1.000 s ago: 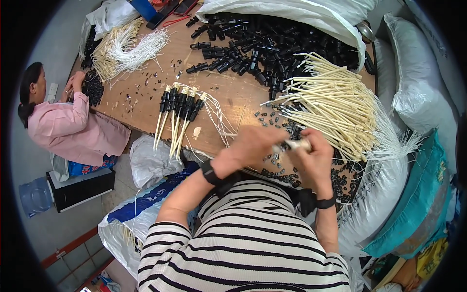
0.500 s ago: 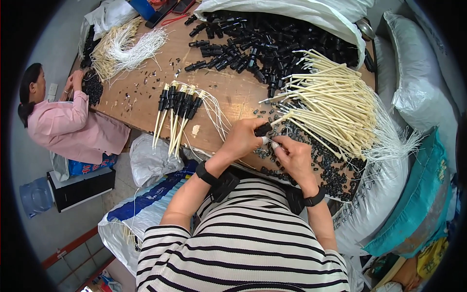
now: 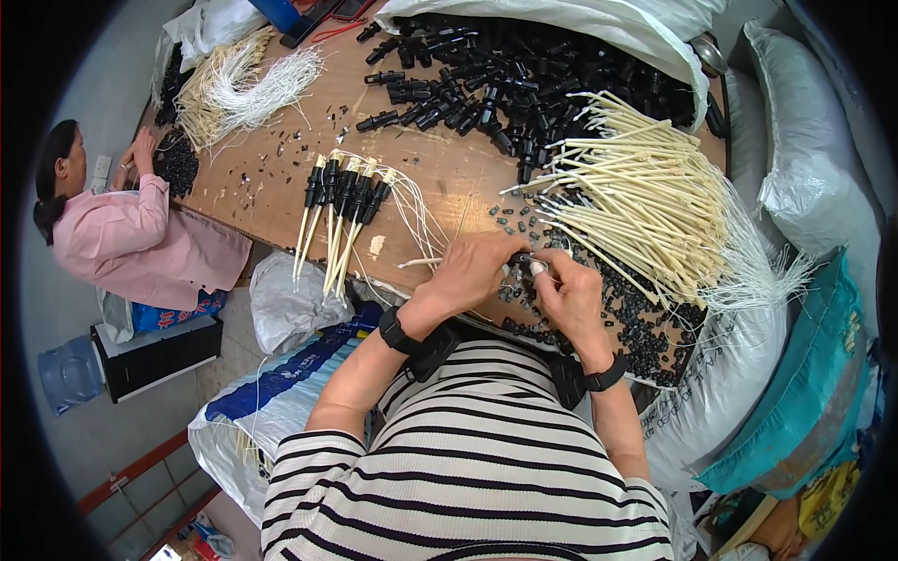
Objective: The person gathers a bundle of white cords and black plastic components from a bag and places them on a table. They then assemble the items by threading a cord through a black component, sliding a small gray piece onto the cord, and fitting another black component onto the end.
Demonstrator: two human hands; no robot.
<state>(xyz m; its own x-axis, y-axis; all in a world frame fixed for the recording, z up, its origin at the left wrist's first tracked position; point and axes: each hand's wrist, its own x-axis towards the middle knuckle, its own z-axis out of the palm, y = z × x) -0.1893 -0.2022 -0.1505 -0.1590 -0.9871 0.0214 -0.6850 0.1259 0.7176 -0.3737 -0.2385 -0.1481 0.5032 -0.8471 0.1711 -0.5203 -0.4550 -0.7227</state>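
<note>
My left hand [image 3: 472,271] is closed around a black connector [image 3: 524,259], mostly hidden by the fingers. A thin cream tube [image 3: 421,263] pokes out on the left side of this hand. My right hand [image 3: 571,290] pinches at the connector's exposed end, a white covering on one fingertip; whatever small piece sits in that pinch is hidden. Left of my hands lies a row of black connectors fitted on cream tubes [image 3: 344,201], with thin white wires. Small black clips [image 3: 645,341] are scattered beneath and beside my right hand.
A big bundle of cream tubes [image 3: 645,201] with white wire ends lies at the right. Behind it, loose black connectors [image 3: 468,93] spill from a white sack [image 3: 561,17]. Full sacks [image 3: 818,159] crowd the right side. At the far left, another person [image 3: 140,220] works at the table.
The connector has swung round in my left hand: its cream tube pointed right before and now sticks out to the left. My right fingers have come closer to the connector.
</note>
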